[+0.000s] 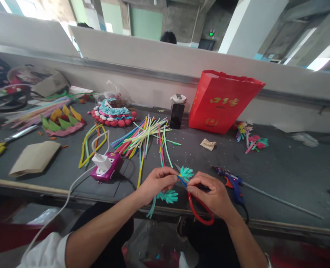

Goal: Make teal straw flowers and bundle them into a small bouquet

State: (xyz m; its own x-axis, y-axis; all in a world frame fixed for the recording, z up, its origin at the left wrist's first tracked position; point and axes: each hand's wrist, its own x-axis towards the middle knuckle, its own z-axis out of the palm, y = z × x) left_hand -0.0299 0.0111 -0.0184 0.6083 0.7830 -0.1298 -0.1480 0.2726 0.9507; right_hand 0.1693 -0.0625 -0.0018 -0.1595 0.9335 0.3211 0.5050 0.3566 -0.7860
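My left hand is closed, its thumb and forefinger pinching a short blue pipe cleaner at the base of a teal pipe-cleaner flower. Facing it, my right hand is closed too, with its fingertips at the other end of the blue piece. Red-handled scissors run through the right hand; a handle loop hangs below it and a blade tip shows beside the flower. Their middle is hidden by the fingers. Under my left hand lies a second teal flower with stems over the table edge.
Loose pipe cleaners lie in a heap ahead. A purple power socket with a plugged-in charger sits left. A glue gun with a long glue stick lies right. Behind stand a bottle, a phone and a red bag.
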